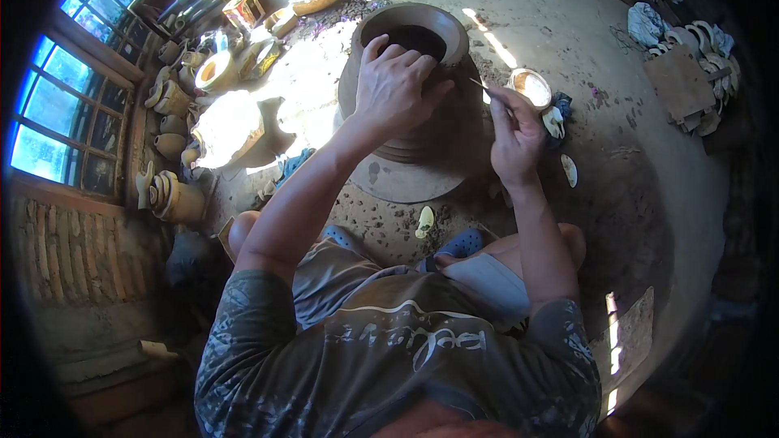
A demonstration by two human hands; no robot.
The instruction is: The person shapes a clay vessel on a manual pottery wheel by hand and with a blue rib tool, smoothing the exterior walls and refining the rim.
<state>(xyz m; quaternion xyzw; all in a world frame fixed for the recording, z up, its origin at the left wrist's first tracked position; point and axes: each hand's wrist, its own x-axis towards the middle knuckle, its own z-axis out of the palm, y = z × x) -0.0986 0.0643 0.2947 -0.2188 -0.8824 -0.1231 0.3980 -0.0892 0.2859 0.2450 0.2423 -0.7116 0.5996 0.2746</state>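
Sits low before a large round pot [448, 118] of grey-brown clay, thick-walled and matte, with a broad smooth lip around a dark hollow mouth, and soft horizontal ridges near the foot. Stands this pot upright on a flat circular disc [406, 183], dull and dusty, directly ahead of the lap and nearer the left hand than the right. Lays the left hand [398, 85] across the near lip, knuckles bent, fingers curved toward the hollow, thumb slanting out to the right. Cannot tell whether gripping or merely resting there, with fingertips partly hidden. Holds the right hand [517, 136] apart from the left, out beside the pot's right flank, pinching a thin, pale, straight tool [480, 83] between thumb and fingers. Aims the slender tip at the clay wall; cannot tell whether touching. Has, just beyond the right hand, a small round tub [531, 87] with a pale rim, and nearer the feet a yellowish oval piece [424, 221] among dark, lumpy crumbs [377, 223]. Wears blue perforated clogs [464, 242] on the grey, rough-looking floor [641, 170]. Has rounded, earth-toned vessels [170, 144] clustered by the left window [69, 138], and curved pale pieces beside a flat brown sheet [686, 85] far right.
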